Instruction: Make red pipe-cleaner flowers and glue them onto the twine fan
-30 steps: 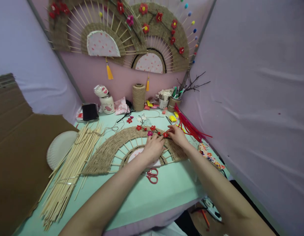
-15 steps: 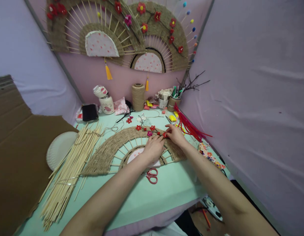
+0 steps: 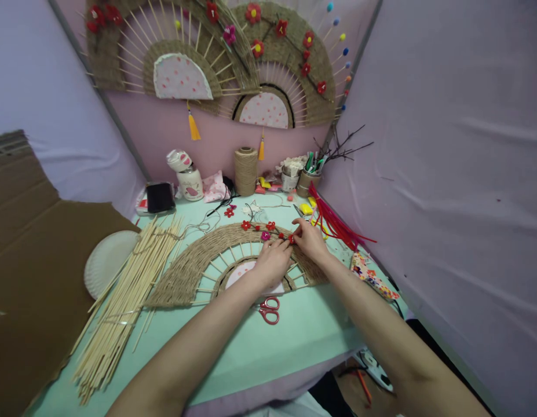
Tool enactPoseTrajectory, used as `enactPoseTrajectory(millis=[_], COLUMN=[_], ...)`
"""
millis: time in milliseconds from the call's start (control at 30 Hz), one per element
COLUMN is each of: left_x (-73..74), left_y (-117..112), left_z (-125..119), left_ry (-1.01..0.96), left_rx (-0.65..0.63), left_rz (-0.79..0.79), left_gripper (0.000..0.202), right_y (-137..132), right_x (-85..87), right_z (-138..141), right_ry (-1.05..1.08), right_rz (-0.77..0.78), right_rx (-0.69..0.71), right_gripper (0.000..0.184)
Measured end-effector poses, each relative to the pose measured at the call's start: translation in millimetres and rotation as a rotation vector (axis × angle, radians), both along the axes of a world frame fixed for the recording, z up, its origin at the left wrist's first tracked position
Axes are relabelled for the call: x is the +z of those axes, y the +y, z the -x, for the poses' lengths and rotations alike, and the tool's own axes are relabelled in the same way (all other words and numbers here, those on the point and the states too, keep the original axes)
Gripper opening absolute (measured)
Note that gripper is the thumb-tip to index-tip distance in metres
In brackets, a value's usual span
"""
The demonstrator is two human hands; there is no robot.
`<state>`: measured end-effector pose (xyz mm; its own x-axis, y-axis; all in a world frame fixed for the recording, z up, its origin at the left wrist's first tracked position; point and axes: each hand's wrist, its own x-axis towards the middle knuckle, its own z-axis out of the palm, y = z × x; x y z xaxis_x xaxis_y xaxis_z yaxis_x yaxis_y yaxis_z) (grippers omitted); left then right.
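Observation:
A woven twine fan (image 3: 181, 272) with thin wooden ribs lies on the table. Red flowers (image 3: 245, 225), a magenta flower (image 3: 265, 236) and a dark twig run along its upper band. My left hand (image 3: 273, 262) rests flat across the ribs and the band, fingers stretched toward the flowers and holding nothing visible. At the right end of the row, my right hand (image 3: 310, 240) pinches a small red flower (image 3: 291, 238) against the band. Its fingers partly cover that flower. Just below the fan are red-handled scissors (image 3: 269, 311), their blades partly hidden by my left arm.
Left of the fan lies a bundle of wooden sticks (image 3: 120, 313), beside a white paper plate (image 3: 107, 263) and cardboard (image 3: 37, 289). A twine spool (image 3: 245, 172) stands behind. Red pipe cleaners (image 3: 338, 223) and a floral pouch (image 3: 372, 278) are on the right. Finished fans (image 3: 289, 63) hang above.
The view has shifted very slightly. Both hands keep nearly the same place on the fan, with the right one still at the small red flower.

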<state>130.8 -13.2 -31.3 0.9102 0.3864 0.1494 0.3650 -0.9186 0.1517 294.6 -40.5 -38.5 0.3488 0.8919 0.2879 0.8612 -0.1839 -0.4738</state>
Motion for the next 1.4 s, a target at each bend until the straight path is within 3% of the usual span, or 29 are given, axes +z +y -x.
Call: enactPoseTrajectory(millis=[433,567,667,833,1100,1400], left_x=[2.0,10.0,19.9,31.4,35.9,36.1], left_y=[1,3,9,25,36,38], left_z=[0,0,-2,-21,-63,-72], left_ry=[-0.001,-0.018,-0.029,0.028,0.128,0.156], left_rx=[0.000,0.006,0.082,0.256,0.326,0.345], left_rz=[0.019,0.030,0.044,0.065,0.139,0.171], left_gripper=[0.027,0.027,0.028,0.027,0.025,0.025], right_y=[-3,-7,-11,-14,-9,-1], right_x=[-3.0,-1.8,0.3,1.9,-0.5,-0.6], right_z=[4,-3,-10,-14,-8,-11], right_ry=[0.017,0.030,0.034,0.053,0.125,0.199], right_rz=[0.003,0.002,0.008,0.061,0.088,0.103], right_rx=[-0.038,-0.053,-0.073,-0.089,-0.123,-0.121], right_gripper=[0.034,0.033,0.030,0.015,0.014,0.015])
